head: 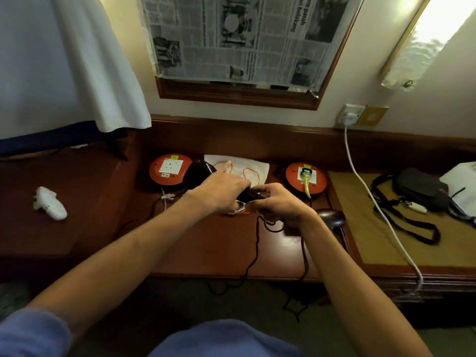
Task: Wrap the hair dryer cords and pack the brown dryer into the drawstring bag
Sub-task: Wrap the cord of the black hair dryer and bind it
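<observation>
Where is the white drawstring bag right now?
In the head view, the drawstring bag lies flat at the back of the desk, between the two orange cable reels, just beyond the left hand.

Glossy wood desk (221,243); white cloth bag (253,167); glossy dark dryer (198,172)

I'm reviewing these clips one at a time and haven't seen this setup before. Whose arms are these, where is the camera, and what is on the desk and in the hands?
There is no machine here. A person wears a wide-angle camera on the head, looking down at their own bare arms.

The left hand and right hand meet over a wooden desk, both gripping a dark hair dryer by its handle. Its dark cord trails off the desk's front edge.

Behind the hands lies a white drawstring bag with a red string. Two orange round socket units flank it. A second dark dryer shows partly beside the right wrist.
</observation>
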Demonstrator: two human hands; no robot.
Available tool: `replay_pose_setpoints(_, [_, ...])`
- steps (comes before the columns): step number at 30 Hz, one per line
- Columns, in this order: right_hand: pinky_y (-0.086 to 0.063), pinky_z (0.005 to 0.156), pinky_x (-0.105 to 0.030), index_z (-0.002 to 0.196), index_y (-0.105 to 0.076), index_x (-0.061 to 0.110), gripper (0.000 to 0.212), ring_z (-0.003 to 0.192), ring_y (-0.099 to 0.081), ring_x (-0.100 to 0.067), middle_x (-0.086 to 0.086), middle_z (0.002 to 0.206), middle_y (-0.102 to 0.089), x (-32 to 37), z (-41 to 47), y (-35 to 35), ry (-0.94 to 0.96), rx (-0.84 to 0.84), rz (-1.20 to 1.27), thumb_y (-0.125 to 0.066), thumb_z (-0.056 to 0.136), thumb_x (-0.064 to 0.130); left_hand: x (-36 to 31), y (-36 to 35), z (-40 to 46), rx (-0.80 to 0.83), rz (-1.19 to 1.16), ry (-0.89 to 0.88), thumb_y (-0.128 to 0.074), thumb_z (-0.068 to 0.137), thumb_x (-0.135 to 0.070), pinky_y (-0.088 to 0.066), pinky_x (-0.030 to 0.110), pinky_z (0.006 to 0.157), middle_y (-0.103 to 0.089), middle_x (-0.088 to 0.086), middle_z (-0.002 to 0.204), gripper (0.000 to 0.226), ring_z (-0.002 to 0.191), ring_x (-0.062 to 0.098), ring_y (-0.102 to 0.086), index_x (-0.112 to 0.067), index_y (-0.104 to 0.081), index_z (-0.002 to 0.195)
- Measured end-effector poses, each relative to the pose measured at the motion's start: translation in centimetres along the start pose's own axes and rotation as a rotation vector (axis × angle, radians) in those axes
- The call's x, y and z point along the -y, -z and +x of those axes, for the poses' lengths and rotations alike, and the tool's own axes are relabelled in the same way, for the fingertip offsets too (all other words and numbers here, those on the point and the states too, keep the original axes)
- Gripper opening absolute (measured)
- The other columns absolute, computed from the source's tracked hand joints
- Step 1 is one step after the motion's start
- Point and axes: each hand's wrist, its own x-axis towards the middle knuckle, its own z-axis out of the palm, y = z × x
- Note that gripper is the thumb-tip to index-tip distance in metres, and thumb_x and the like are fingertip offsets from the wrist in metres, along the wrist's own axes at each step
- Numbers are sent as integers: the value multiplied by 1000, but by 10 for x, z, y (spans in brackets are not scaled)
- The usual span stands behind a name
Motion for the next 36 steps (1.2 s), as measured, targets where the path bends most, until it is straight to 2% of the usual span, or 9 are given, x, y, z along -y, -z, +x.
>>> replay_pose_setpoints(3, [-45, 48, -29, 120, -63, 6, 38, 53, -57, -22, -11, 72, -72, 5, -4, 14, 66, -31, 82, -78, 86, 7, 9, 5, -1, -50, -353, 48, -78, 88, -38, -51, 36, 91, -71, 2, 106, 37, 101, 19, -65, -19, -68, 118])
replay_pose_setpoints(7, [-55, 59, -39, 127, -56, 8, 50, 60, -68, -33, -24, 76, -72, 5, -4, 31, 112, -79, 104, -82, 84, 14, 12, -2, -5, -42, -794, 54, -87, 82, -24, -46, 27, 68, -68, 15, 86, 24, 74, 18, -62, -8, -76, 97])
replay_pose_setpoints(12, [-58, 63, -41, 133, -54, 10, 50, 63, -71, -36, -28, 79, -71, -8, -13, 36, 167, 11, 155, -75, 88, 6, 7, -24, -7, -26, -980, 131, -85, 84, -31, -49, 21, 66, -73, 10, 84, 25, 71, 11, -66, -12, -78, 97])
replay_pose_setpoints(15, [-56, 72, -41, 121, -61, 2, 28, 64, -70, -30, -17, 67, -59, -15, -16, 47, 264, -108, 283, -64, 93, -3, 13, -30, -12, -103, -1152, 248, -78, 92, -29, -53, 21, 67, -75, 6, 79, 21, 69, 11, -69, -8, -77, 95])
replay_pose_setpoints(21, [-61, 76, -30, 109, -67, -4, 15, 78, -73, -22, -9, 75, -72, -14, -11, 30, 329, -242, 19, -59, 100, 5, 4, -36, -8, -175, -1464, 327, -63, 102, -30, -50, 26, 60, -67, 11, 83, 33, 64, 16, -64, 2, -68, 100])
replay_pose_setpoints(25, [-61, 70, -49, 112, -66, 12, 15, 78, -70, -31, -31, 93, -68, -21, -4, 0, 284, -255, -71, -54, 105, 15, 0, -27, 2, -229, -1758, 450, -58, 104, -37, -46, 28, 54, -64, 5, 76, 35, 60, 16, -60, -3, -64, 100])
replay_pose_setpoints(28, [-53, 68, -58, 122, -59, 25, 23, 76, -63, -46, -31, 93, -65, -31, 4, -23, 279, -264, -148, -46, 106, 14, 7, -20, 7, -181, -1706, 474, -57, 103, -41, -47, 29, 58, -65, 3, 74, 38, 61, 15, -60, -4, -64, 100])
replay_pose_setpoints(32, [-47, 65, -27, 141, -48, 31, 43, 69, -60, -4, 8, 85, -64, -31, 4, -49, 252, -285, -241, -53, 103, 12, 14, -22, 7, -99, -1591, 445, -65, 96, -53, -45, 29, 58, -60, 3, 73, 44, 59, 15, -57, -9, -61, 95])
replay_pose_setpoints(36, [-52, 83, -31, 145, -43, 23, 48, 93, -63, -8, 10, 107, -66, -30, 3, -66, 191, -288, -281, -56, 100, 15, 15, -27, 4, -69, -1421, 369, -93, 67, -54, -50, 30, 68, -65, 0, 85, 65, 68, 10, -61, -10, -63, 105])
